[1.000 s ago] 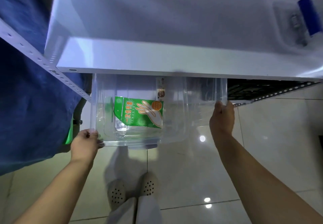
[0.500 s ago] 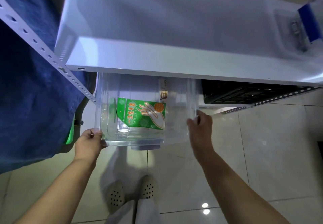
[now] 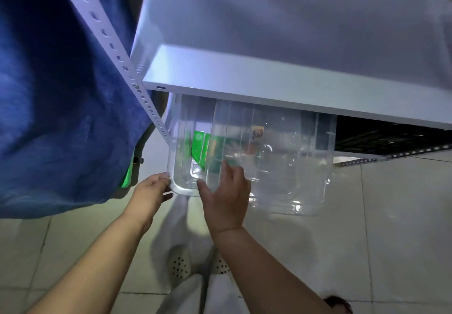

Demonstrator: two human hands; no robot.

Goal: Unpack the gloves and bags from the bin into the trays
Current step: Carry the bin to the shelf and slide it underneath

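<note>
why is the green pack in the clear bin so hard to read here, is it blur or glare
Head view: mostly motion blur, smearing the green glove pack and the clear bin; glare on the bin's walls washes over the print; the shelf shades it; wide-angle lens bends the shelf post.

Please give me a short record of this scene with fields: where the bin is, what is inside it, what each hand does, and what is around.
bin: clear plastic bin sticking out from under a white shelf, above the tiled floor
contents: green glove packet, blurred through the wall; nothing else can be made out
left hand: grips the bin's near left corner
right hand: fingers spread against the bin's front wall
surroundings: blue cloth on the left, perforated shelf post, black crate under the shelf at right
</note>
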